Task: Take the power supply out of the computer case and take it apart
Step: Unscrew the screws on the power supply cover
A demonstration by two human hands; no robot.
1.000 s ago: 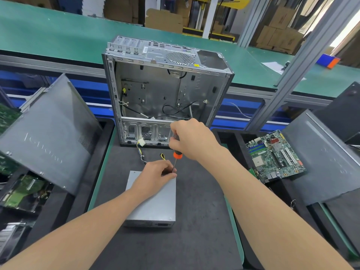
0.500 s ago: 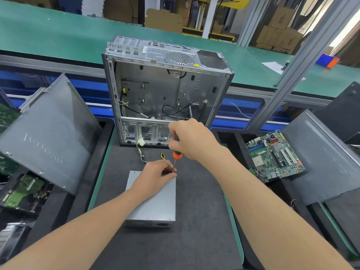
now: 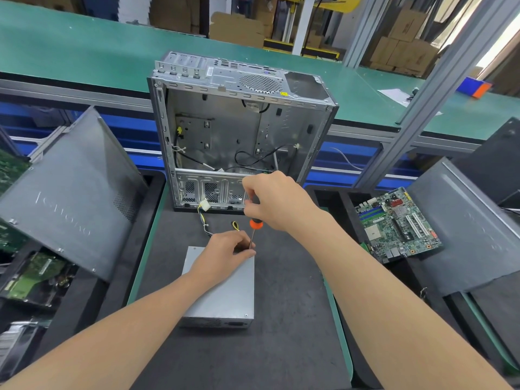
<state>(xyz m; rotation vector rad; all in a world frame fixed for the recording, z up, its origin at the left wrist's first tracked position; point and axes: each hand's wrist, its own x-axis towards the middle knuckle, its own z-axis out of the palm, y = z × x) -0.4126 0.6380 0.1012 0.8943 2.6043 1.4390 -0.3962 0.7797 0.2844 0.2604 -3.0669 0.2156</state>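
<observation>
Nearest item: power supply (image 3: 222,291), a plain grey metal box, out of the case and lying flat on the dark work mat (image 3: 281,333), vented end toward the person. On its far end: left hand (image 3: 225,251), resting on the top face, fingers curled and pinching the lower shaft of a screwdriver (image 3: 254,230). The screwdriver stands nearly upright, tip at the far right corner of the box, black handle with an orange collar. Above it: right hand (image 3: 275,201), closed round the handle from the top. The two hands are near each other, one above the other along the tool. Just beyond the box: cable bundle (image 3: 204,213), yellow and black wires with a white plug, lying on the mat toward the case. Next: computer case (image 3: 239,130), standing upright, open side facing the person, interior stripped apart from a few loose black wires. Left of the mat: grey side panel (image 3: 70,192), leaning tilted, with circuit boards (image 3: 36,274) below it. Right: green motherboard (image 3: 398,223) lying beside a second grey panel (image 3: 464,229). Behind all: green conveyor belt (image 3: 84,52), then stacked cardboard boxes (image 3: 405,49).
</observation>
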